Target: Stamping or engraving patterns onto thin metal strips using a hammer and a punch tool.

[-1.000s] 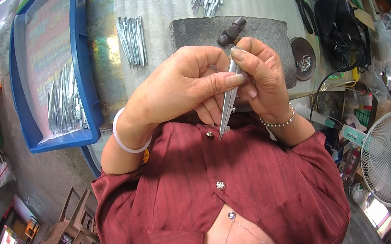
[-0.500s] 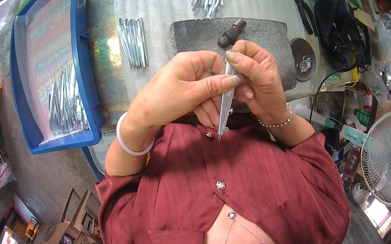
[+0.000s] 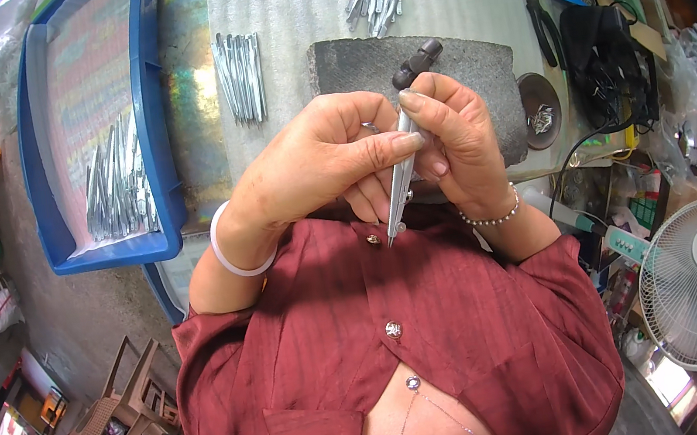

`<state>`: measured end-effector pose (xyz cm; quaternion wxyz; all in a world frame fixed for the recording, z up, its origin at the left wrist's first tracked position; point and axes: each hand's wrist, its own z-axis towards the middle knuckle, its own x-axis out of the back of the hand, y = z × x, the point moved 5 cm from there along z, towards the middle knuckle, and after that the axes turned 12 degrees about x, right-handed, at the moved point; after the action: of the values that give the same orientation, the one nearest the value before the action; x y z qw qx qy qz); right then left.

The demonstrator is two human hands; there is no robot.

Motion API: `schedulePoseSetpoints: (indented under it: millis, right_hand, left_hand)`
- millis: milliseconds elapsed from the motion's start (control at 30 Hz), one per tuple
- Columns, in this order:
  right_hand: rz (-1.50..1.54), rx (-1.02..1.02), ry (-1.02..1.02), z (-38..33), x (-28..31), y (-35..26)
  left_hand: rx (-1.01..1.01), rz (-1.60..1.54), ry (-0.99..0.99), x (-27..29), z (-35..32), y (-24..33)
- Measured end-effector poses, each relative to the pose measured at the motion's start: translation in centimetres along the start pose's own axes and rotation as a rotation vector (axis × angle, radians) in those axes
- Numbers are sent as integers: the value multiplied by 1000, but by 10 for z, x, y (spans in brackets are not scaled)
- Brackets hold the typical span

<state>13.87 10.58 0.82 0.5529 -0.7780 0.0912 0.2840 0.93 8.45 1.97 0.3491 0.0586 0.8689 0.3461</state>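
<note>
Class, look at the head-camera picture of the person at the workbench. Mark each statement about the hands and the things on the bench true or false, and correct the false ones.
1. Both hands grip one slim silver metal tweezer. True: the left hand and the right hand both hold it.
2. The tweezer's pointed tip aims away from the person. False: it points back toward the dark red shirt.
3. The blue plastic tray holds silver tweezers. True.
4. The white electric fan stands on the person's left. False: it is on the right.
5. The grey stone block lies on the bench beyond the hands. True.
</note>
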Motion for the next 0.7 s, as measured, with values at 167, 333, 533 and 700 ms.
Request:
schedulePoseSetpoints:
  millis: [167,333,533,700]
  right_hand:
    - [-15,2,5,5,0,-2]
    - [-84,5,-59,13,0,-9]
    - [-443,327,-100,80,35,-86]
    - [-1024,381,-37,164,104,-119]
  left_hand:
    - [-5,15,0,2,1,4]
    - [-23,4,40,3,1,6]
    - [-330,-29,343,13,-22,9]
    - [-593,-113,575,26,-50,-7]
